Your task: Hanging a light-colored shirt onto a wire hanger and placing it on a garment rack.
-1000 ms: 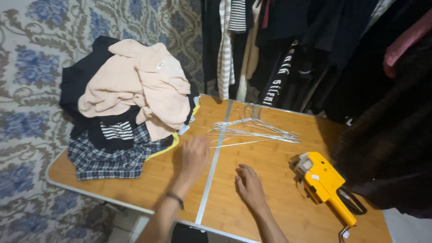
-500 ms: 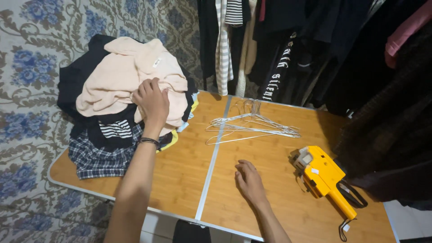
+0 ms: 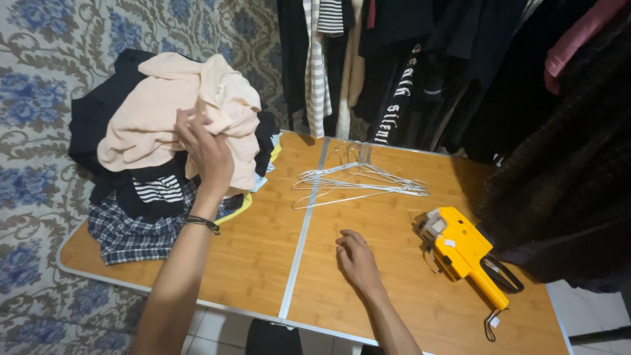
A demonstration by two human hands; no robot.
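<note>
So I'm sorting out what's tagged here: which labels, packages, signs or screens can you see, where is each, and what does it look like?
Small white sticker: on top of the yellow label gun, on the right side of the table; roughly square.
White tag: hanging on a cord at the gun's handle end, near the table's front edge; small.
No packages, signs or screens in view.

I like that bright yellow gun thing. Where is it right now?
In the head view, the yellow tagging gun lies on the table's right side, right of the right hand, below the wire hangers.
</note>
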